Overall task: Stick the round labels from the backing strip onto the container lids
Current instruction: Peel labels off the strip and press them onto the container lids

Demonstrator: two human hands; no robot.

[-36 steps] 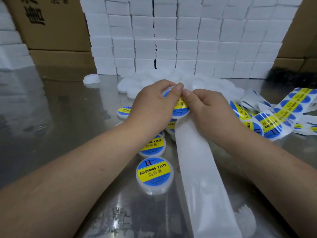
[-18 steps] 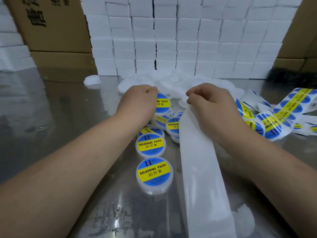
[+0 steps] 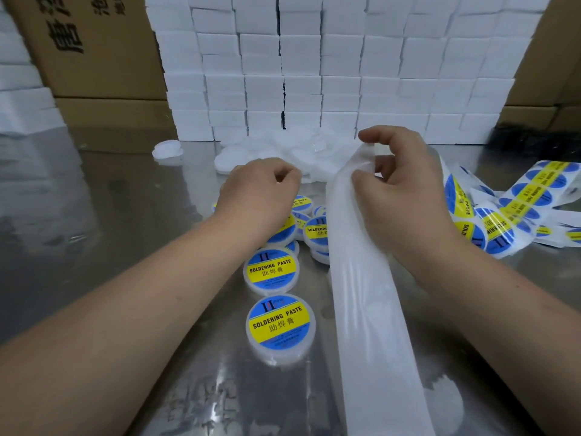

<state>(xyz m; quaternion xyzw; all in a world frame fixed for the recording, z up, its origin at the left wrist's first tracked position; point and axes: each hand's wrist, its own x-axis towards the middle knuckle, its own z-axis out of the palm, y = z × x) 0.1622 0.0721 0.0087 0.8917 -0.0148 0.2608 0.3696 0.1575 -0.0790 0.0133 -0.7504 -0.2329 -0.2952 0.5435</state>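
Note:
My right hand [image 3: 405,184] pinches the top of the bare white backing strip [image 3: 367,309], which runs down toward me across the metal table [image 3: 110,231]. Further right, the strip [image 3: 509,212] still carries blue and yellow round labels and lies in loose folds. My left hand [image 3: 261,190] hovers with its fingers curled, nothing visible in them, at the near edge of a pile of plain white lids [image 3: 283,149]. Several labelled containers lie below it, the nearest one [image 3: 279,324] with another [image 3: 272,270] behind.
A wall of stacked white boxes [image 3: 314,73] closes the back of the table. Cardboard cartons [image 3: 94,48] stand at the back left, with more at the back right. A stray white lid [image 3: 168,150] lies at the left of the pile.
My left hand took a labelled lid away from the strip, set it among the labelled ones and moved up to the white pile. My right hand lifted the strip's end higher.

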